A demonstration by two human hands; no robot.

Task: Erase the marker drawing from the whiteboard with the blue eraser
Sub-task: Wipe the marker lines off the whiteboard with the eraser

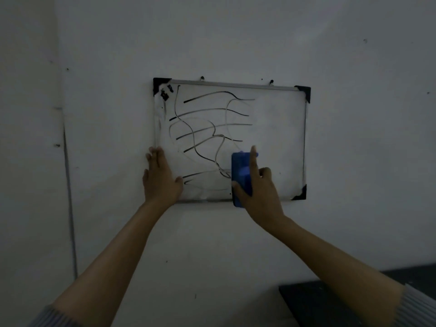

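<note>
The whiteboard (pixel 278 128) hangs on the wall, and by the look of it the job is roughly half done. From the board's centre, everything toward 3 o'clock is wiped bare, with no more than a faint haze. Toward 9 o'clock the marker drawing (pixel 207 128) is largely intact — a stack of curved, roughly level strokes crossed by a few wavy lines running top to bottom. A dark smudge (pixel 165 93) sits near the 10 o'clock corner, just beside the black corner cap. A couple of short strokes also remain low down toward 7 o'clock, near the left hand. So the left half and that smudge are what is left to clear.

The blue eraser (pixel 240 171) stands upright against the board at about 5 o'clock, its lower end reaching the bottom frame and its left edge right at the tail of the wavy lines. The right hand (pixel 259 192) has it gripped: the thumb presses its left side low down, the forefinger lies straight up along its right edge, and the other fingers (pixel 265 173) are curled behind — a closed, firm hold.

The left hand (pixel 161 178) holds nothing. It lies flat with fingers together and nearly straight, thumb spread, pressed on the board's 8 o'clock corner, apparently steadying it.
</note>
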